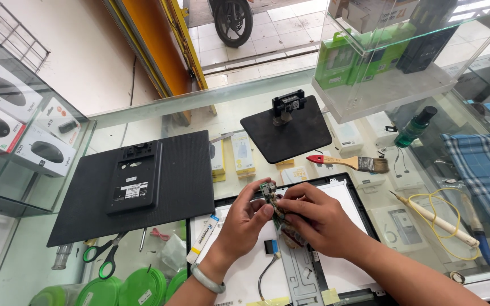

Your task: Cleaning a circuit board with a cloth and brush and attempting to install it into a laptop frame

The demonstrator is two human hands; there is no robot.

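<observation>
A small green circuit board [271,199] is pinched between left hand [244,222] and right hand [319,218] — held above the opened display panel [344,198] at the glass counter's [143,116] near edge. The inspection step is judged under way; fine fingertip control is called for next.

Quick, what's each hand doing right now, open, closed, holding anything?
Left hand: closed, pinching the small green circuit board by its left edge.
Right hand: closed, fingers gripping the same circuit board from the right side.
</observation>
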